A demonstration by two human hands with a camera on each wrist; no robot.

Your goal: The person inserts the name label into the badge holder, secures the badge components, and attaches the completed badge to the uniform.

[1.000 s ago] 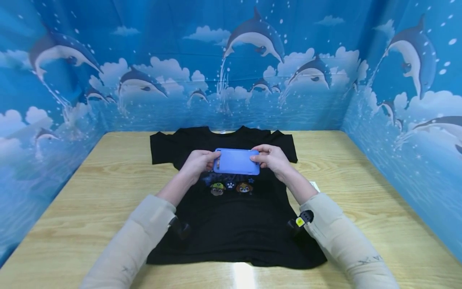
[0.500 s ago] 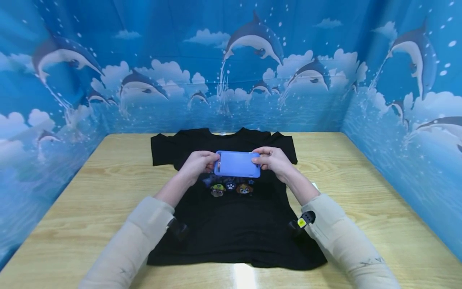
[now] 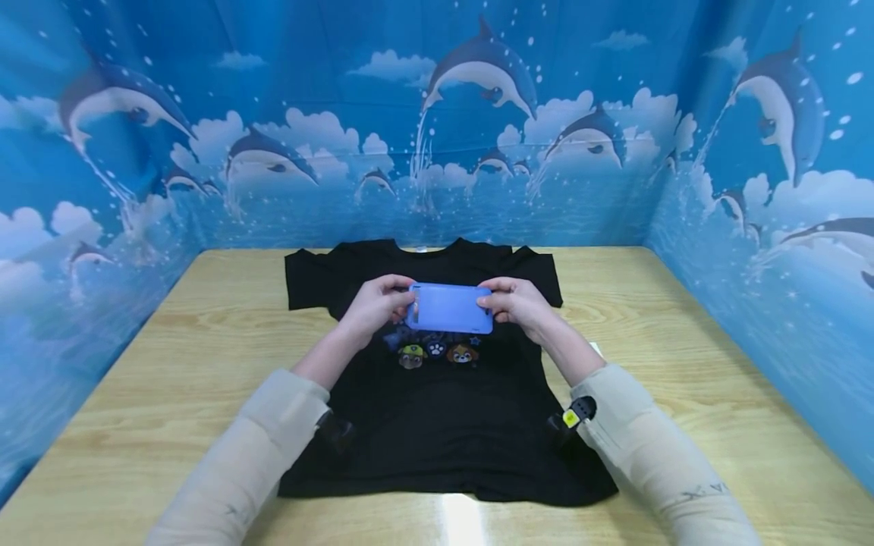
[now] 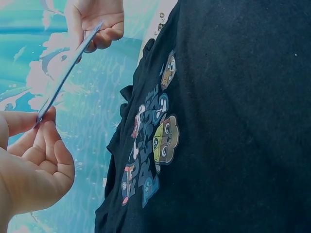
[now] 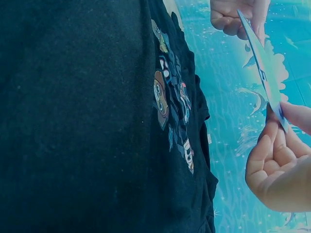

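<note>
A thin blue phone case (image 3: 451, 309), with cutouts near its left end, is held level above a black T-shirt (image 3: 444, 425). My left hand (image 3: 372, 309) pinches its left end between thumb and fingers; my right hand (image 3: 520, 305) pinches the right end the same way. Seen edge-on in the left wrist view, the case (image 4: 68, 75) looks slim and stands apart from the shirt. The right wrist view shows the right thumb and fingers gripping one end of it. Cartoon dog faces and lettering are printed on the shirt's chest, with the lettering partly covered by the case in the head view.
The shirt lies spread flat, sleeves out, on a light wooden table (image 3: 205, 379). Blue dolphin-print curtains (image 3: 321, 205) enclose the back and both sides. A small white item (image 3: 596, 349) shows beside my right forearm, mostly hidden by it.
Both hands keep their pinch on the phone case, which stays in nearly the same place. The left fingers have shifted slightly up along its end.
</note>
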